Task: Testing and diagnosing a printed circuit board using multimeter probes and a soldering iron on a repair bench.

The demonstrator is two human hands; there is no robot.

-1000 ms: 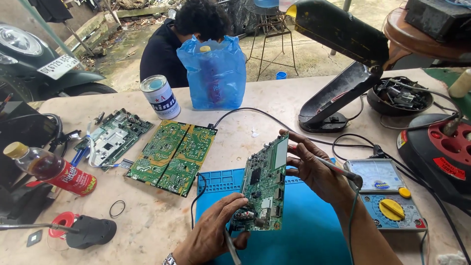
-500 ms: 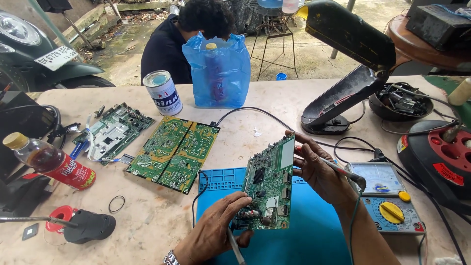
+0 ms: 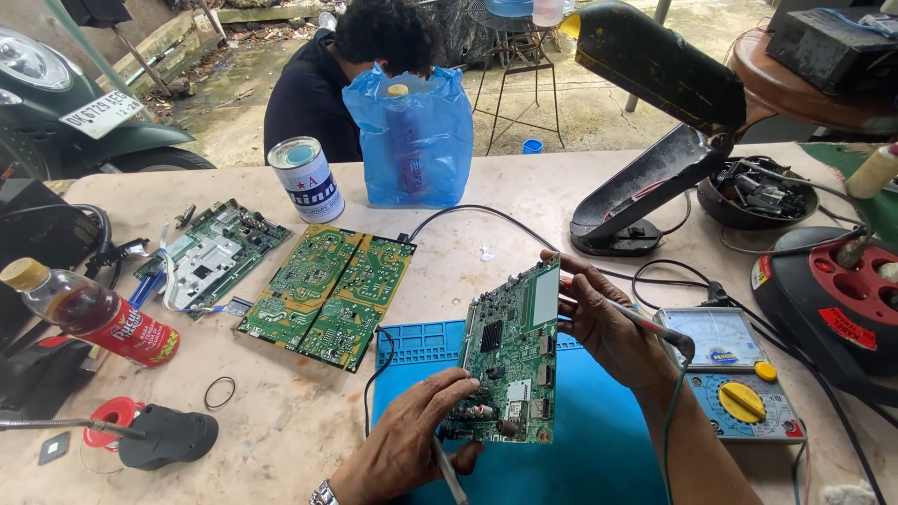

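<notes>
Circuit board stands on its lower edge over the blue mat, tilted almost upright, long axis running from the mat up and away from you, component face turned toward your left. Your left hand pinches its lower left corner, fingers closed on the edge, with a thin metal tool slanting out beneath the palm. Your right hand steadies the top right edge while wrapped around a soldering iron, its cord trailing down. Just right of the mat lies a meter; two green boards lie flat to the left.
</notes>
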